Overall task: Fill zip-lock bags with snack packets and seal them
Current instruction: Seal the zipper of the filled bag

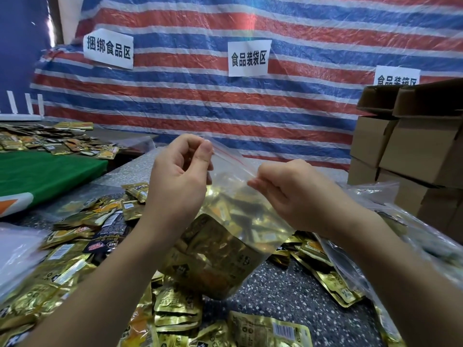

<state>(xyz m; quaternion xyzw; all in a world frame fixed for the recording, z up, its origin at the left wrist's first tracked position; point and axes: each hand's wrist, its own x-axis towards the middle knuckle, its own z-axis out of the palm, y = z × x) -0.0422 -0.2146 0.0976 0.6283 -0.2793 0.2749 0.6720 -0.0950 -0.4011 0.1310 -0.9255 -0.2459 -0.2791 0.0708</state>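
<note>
We hold both forearms raised in front of us. Our left hand (179,171) pinches thumb against curled fingers (190,144); our right hand (290,194) does likewise, lower, knuckles turned toward it.

left hand (179,171) bare | right hand (298,194) bare | forearms unsleeved | apparently no rings or watch
</note>
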